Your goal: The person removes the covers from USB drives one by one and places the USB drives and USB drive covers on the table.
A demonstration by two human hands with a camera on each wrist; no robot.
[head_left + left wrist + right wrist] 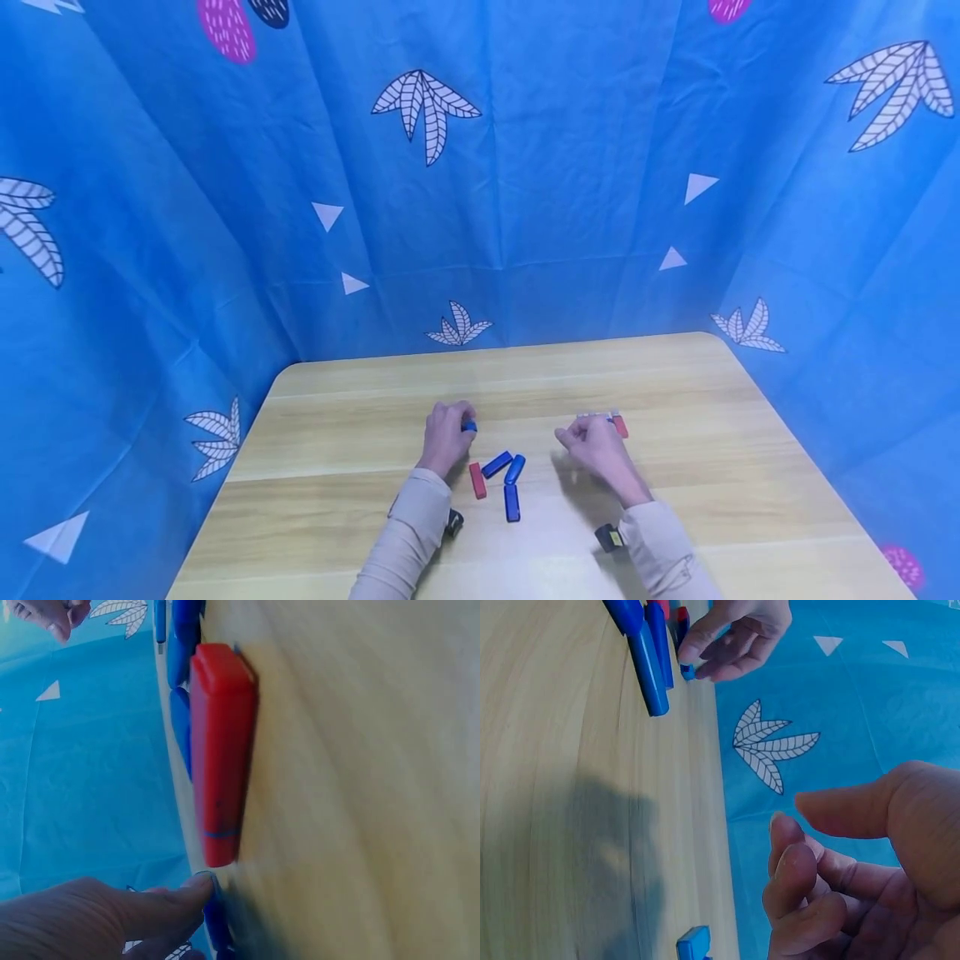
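In the head view, the left hand (447,435) reaches past the middle of the tabletop (352,408), its thumb and fingers closed round a small blue piece (469,426). The right hand (597,447) hovers nearer the right edge, its fingers loosely bent toward the left edge. Just beyond it, toward the far edge, a red block (621,427) shows partly behind the hand. Between the forearms, toward the near edge, lie three blue sticks (515,469) and a red stick (477,481).

In the left wrist view, the thumb tip presses the small blue piece, which perhaps rests on the wood; its lower end is blurred. The red stick lies just beside that thumb.

In the right wrist view, the right thumb is straight and apart from the half-curled fingers. A blue block (694,943) lies on the tabletop at the frame's bottom.
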